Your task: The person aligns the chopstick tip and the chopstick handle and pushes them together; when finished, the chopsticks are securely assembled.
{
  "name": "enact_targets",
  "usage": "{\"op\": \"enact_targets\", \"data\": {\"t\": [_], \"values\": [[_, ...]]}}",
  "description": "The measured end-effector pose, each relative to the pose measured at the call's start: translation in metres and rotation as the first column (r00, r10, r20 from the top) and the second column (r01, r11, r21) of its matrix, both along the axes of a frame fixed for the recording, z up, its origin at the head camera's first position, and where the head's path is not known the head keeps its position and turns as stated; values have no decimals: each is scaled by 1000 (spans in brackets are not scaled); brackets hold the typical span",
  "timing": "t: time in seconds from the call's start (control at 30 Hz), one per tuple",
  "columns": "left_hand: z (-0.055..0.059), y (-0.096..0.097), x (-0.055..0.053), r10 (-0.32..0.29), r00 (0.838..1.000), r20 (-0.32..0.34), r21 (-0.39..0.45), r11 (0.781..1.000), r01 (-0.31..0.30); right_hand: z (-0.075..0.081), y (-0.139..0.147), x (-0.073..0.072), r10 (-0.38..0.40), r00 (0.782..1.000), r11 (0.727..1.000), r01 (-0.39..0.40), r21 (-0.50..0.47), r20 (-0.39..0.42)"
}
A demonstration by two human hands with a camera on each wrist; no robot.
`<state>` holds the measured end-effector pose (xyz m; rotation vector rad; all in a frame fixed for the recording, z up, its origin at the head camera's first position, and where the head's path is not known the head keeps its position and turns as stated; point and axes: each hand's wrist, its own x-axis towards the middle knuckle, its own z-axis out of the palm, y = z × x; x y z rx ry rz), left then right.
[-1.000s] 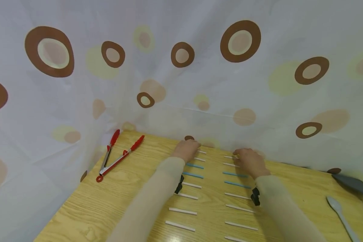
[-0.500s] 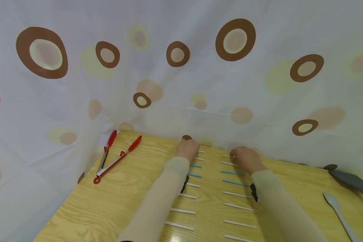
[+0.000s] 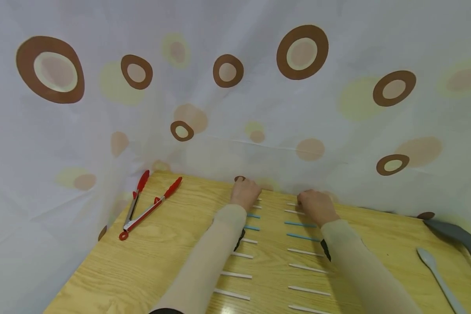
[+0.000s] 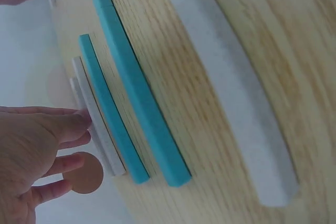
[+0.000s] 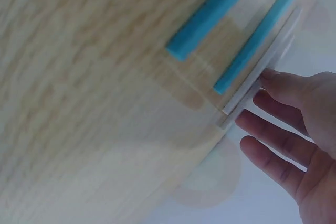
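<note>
Two columns of short sticks lie on the wooden table, mostly white with two blue ones in each column. At the far end of the left column, my left hand (image 3: 245, 193) pinches the farthest white stick (image 4: 74, 86) between thumb and fingers. A second white stick (image 4: 107, 135) lies close alongside, partly behind the thumb, then the blue sticks (image 4: 137, 90). My right hand (image 3: 317, 206) does likewise at the right column, thumb and forefinger at the farthest white stick (image 5: 227, 122), its other fingers spread. Beside that are another white stick (image 5: 244, 92) and blue sticks (image 5: 257, 40).
Red-handled tongs (image 3: 145, 213) lie spread at the back left. On the right are a grey spoon (image 3: 435, 270) and a dark spatula (image 3: 451, 233). A patterned curtain (image 3: 259, 104) hangs right behind the table's far edge. More white sticks (image 3: 309, 291) continue toward the near side.
Both hands stay at the far sticks, with the left forearm shifted slightly right. The farthest white sticks have come a little closer to their neighbours. The head view has turned slightly.
</note>
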<state>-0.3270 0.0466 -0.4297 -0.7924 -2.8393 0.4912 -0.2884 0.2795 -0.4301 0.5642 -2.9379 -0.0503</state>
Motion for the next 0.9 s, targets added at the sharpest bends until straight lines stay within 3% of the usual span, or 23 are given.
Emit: {"op": "enact_targets", "data": {"t": [0.23,0.4,0.63,0.8,0.9], "values": [[6,-3,2,-20,1000,-23,-15,1000,19,0,2,-1,-20,999,1000,20,2,-34],[16,-3,7,-99,995,-33,40,994,100,5,-1,4,-11,998,997,6,-78,-59],[40,-14,23,-198,978,-58,115,972,204,20,-9,18,66,993,986,-81,-145,-103],[52,-30,34,-247,968,-46,221,942,251,38,-9,38,85,993,973,-101,-207,-84],[54,-39,42,-290,955,-61,312,904,294,45,-7,54,127,983,961,-155,-230,-132]]}}
